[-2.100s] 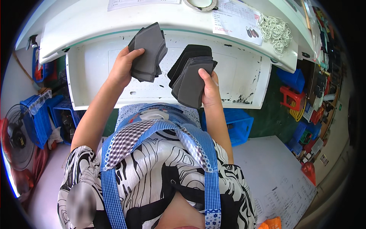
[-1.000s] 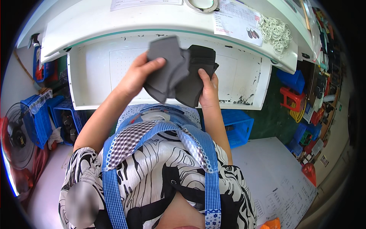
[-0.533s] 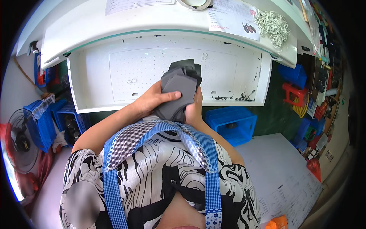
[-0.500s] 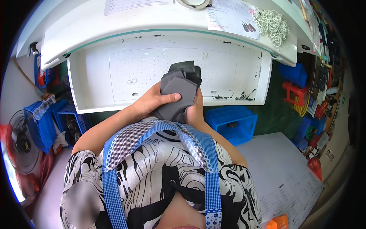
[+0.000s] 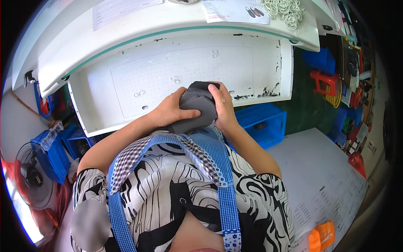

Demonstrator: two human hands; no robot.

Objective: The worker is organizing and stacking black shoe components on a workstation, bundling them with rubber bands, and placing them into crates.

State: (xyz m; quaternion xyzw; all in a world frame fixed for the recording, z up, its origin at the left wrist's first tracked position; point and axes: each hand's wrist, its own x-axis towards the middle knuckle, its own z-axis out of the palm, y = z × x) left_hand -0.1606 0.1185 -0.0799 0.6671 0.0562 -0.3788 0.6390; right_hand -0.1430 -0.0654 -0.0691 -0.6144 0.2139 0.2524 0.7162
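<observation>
A stack of dark grey flat cut pieces is held in front of my chest, above the near edge of a white drawer. My left hand grips the stack's left side, its thumb lying across the top piece. My right hand closes round the right side and far corner, thumb on top near the black far end. Fingers under the stack are hidden. A few loose pale rubber bands lie in the drawer beyond my hands.
Above the drawer is a white worktop with a pile of pale rubber bands and printed sheets. A blue crate stands below right, a grey table behind it. At left are a fan and blue crates.
My right hand has shifted from beneath the stack's right side to its far right corner, with the thumb now on top. The stack looks squarer and more compact. The view has turned slightly.
</observation>
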